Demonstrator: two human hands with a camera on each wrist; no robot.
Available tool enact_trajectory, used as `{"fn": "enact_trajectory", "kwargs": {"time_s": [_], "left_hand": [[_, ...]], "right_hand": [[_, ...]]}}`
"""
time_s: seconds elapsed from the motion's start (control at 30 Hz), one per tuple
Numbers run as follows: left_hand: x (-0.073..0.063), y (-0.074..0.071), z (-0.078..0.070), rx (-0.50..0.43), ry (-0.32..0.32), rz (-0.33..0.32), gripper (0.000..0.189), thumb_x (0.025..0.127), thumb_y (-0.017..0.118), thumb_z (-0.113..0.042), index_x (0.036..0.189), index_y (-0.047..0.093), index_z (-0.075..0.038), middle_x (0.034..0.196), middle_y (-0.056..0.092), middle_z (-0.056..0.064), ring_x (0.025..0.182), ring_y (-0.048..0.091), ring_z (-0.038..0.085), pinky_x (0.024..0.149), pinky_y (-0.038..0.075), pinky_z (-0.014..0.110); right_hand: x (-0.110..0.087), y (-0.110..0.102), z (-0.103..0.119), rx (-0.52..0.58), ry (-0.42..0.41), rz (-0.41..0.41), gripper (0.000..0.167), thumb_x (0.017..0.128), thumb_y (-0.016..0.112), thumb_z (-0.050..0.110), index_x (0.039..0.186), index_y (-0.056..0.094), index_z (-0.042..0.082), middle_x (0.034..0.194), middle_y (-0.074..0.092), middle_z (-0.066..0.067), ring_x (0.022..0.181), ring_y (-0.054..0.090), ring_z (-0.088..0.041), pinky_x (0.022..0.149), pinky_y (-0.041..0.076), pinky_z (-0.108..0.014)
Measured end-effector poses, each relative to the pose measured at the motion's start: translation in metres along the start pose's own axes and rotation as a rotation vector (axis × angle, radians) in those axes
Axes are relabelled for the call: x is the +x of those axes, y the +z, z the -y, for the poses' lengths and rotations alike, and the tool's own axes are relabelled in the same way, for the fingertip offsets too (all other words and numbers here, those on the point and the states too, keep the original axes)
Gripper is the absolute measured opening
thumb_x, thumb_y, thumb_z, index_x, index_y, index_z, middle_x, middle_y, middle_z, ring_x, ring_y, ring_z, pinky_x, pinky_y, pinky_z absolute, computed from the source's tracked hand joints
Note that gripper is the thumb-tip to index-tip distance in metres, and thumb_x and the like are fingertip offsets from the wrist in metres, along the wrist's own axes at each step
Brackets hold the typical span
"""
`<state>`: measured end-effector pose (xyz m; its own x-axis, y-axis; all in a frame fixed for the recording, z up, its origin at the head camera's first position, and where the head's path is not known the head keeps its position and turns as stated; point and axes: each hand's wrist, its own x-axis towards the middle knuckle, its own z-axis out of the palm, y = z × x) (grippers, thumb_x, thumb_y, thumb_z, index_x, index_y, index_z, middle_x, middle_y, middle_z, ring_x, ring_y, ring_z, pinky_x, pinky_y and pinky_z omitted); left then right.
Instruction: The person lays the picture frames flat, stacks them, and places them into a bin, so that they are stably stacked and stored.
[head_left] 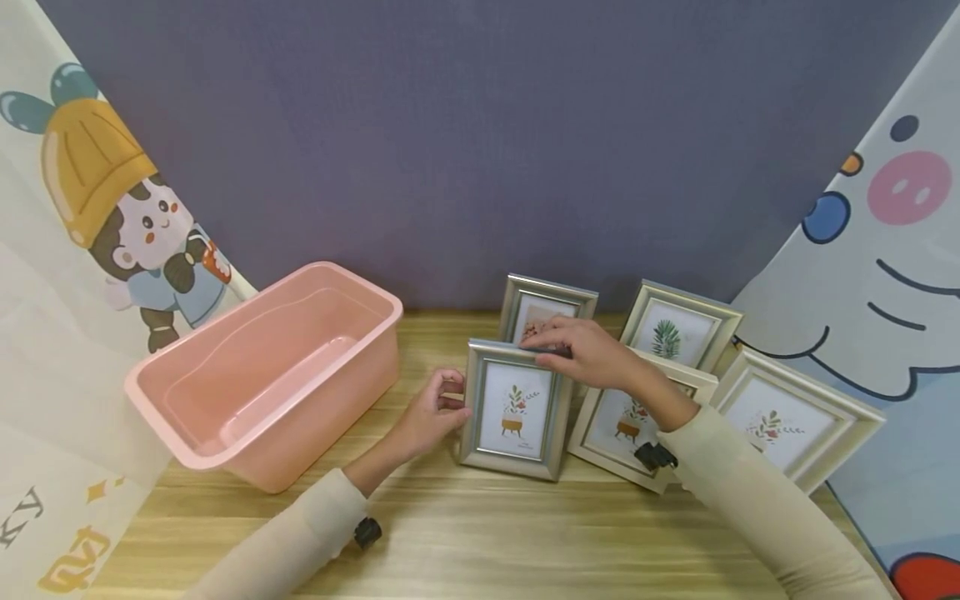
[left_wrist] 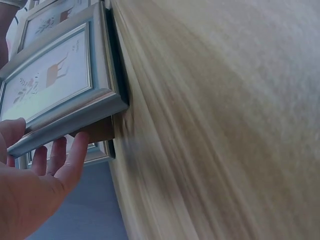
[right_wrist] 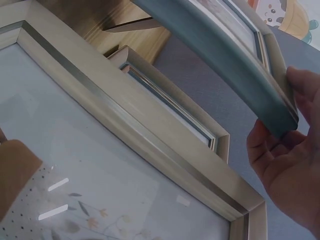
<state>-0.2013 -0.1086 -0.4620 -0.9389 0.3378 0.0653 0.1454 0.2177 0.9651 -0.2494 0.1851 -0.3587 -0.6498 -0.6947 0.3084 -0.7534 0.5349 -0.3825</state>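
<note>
Currently both hands are on one silver frame point(head_left: 517, 408). Left hand point(head_left: 432, 417) grips its left side edge, thumb at the front, fingers round the back. Right hand point(head_left: 587, 354) pinches the top right corner, thumb in front, other fingers behind. That frame stands upright on the desk point(head_left: 487, 537), leaning back slightly, nearest the middle; print is a plant in an orange pot on legs. Brown piece point(left_wrist: 101, 130) shows behind it in the left wrist view.

Just behind: a smaller frame point(head_left: 525, 292), partly covered by the silver one and the right hand. To its right, a leaf-print frame point(head_left: 666, 340). In front of that, a cream frame point(head_left: 603, 421), partly under the right forearm. Far right, a wide cream frame point(head_left: 787, 408), angled inward, also partly blocked by the sleeve point(head_left: 757, 492).

Pink bin point(head_left: 330, 417) sits left of the frames, well apart. Grey-blue panel point(head_left: 450, 150) at the back, cartoon panels left point(head_left: 180, 250) and right point(head_left: 892, 275).
</note>
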Motion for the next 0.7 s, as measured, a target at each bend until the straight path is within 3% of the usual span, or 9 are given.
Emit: {"fn": "enact_trajectory", "kwargs": {"time_s": [0.13, 0.33, 0.47, 0.7], "left_hand": [[0.000, 0.001, 0.002, -0.014, 0.004, -0.002, 0.044, 0.092, 0.069, 0.002, 0.128, 0.044, -0.004, 0.129, 0.058, 0.026, 0.108, 0.064, 0.033, 0.090, 0.058, 0.034], [-0.003, 0.002, 0.008, -0.044, 0.002, 0.012, 0.050, 0.090, 0.069, 0.007, 0.131, 0.043, -0.003, 0.126, 0.059, 0.027, 0.104, 0.064, 0.028, 0.084, 0.058, 0.027], [-0.004, 0.002, 0.011, -0.052, 0.004, 0.017, 0.052, 0.090, 0.069, 0.007, 0.133, 0.043, -0.004, 0.125, 0.059, 0.028, 0.102, 0.064, 0.027, 0.081, 0.059, 0.026], [-0.006, 0.004, 0.013, -0.036, 0.018, -0.029, 0.055, 0.088, 0.070, 0.007, 0.136, 0.046, -0.007, 0.122, 0.062, 0.025, 0.102, 0.065, 0.027, 0.082, 0.059, 0.026]], "right_hand": [[0.000, 0.000, 0.001, -0.019, 0.009, 0.006, 0.028, 0.097, 0.070, 0.022, 0.125, 0.074, 0.017, 0.121, 0.071, -0.009, 0.104, 0.067, -0.021, 0.084, 0.056, -0.041], [0.000, 0.001, 0.001, -0.030, 0.025, 0.017, 0.029, 0.097, 0.071, 0.023, 0.125, 0.074, 0.017, 0.112, 0.071, -0.004, 0.082, 0.056, -0.011, 0.070, 0.047, -0.029], [0.000, 0.002, 0.000, -0.030, 0.008, 0.006, 0.029, 0.097, 0.070, 0.022, 0.125, 0.074, 0.017, 0.115, 0.072, -0.005, 0.089, 0.062, -0.014, 0.073, 0.051, -0.032], [0.000, 0.003, -0.002, -0.030, -0.004, -0.002, 0.029, 0.097, 0.071, 0.022, 0.125, 0.074, 0.016, 0.120, 0.072, -0.008, 0.103, 0.068, -0.021, 0.081, 0.055, -0.038]]}}
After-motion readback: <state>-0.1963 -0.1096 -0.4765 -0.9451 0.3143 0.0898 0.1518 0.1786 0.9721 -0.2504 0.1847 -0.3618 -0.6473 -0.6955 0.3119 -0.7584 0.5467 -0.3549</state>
